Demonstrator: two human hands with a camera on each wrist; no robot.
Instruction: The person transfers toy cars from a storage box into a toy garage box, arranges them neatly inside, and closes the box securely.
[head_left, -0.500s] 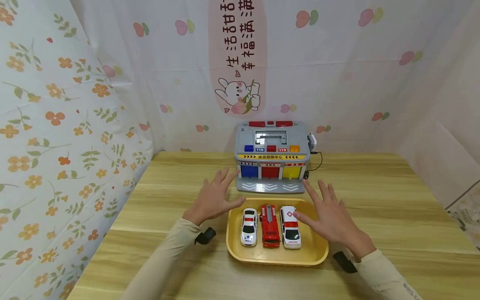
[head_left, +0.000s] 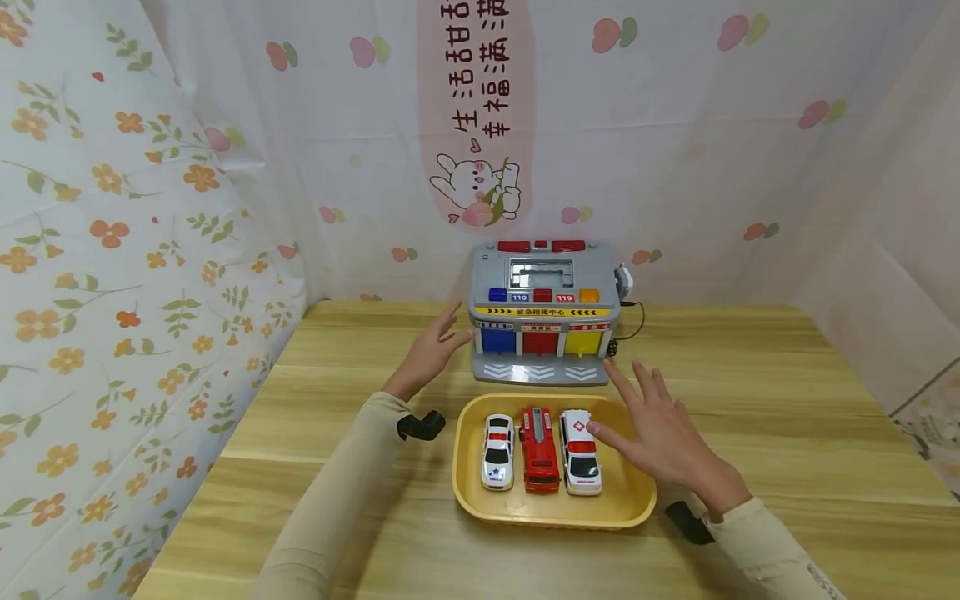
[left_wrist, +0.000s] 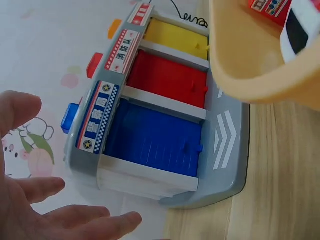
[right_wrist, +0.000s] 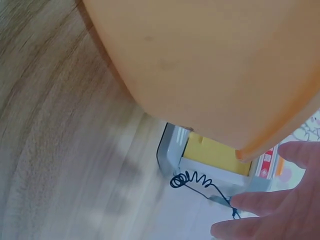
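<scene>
A grey toy garage (head_left: 542, 283) with blue, red and yellow doors stands at the back of the table. My left hand (head_left: 431, 354) is by its left side, fingers extended and holding nothing; the left wrist view shows those fingers (left_wrist: 75, 217) spread beside the blue door (left_wrist: 155, 140). In front of the garage is a yellow tray (head_left: 555, 518) with a white police car (head_left: 498, 454), a red fire truck (head_left: 540, 450) and a white ambulance (head_left: 581, 454). Over the tray's right side my right hand (head_left: 667, 437) hovers with fingers spread, its thumb near the ambulance.
A black coiled cord (head_left: 637, 325) hangs from a white handset (head_left: 624, 282) on the garage's right side. Behind the wooden table (head_left: 765, 400) is a printed cloth backdrop (head_left: 675, 150), and a floral cloth (head_left: 112, 292) hangs on the left.
My left hand has moved forward, away from the tray's upper left corner to the garage's left side. The right hand, cars and tray look unchanged.
</scene>
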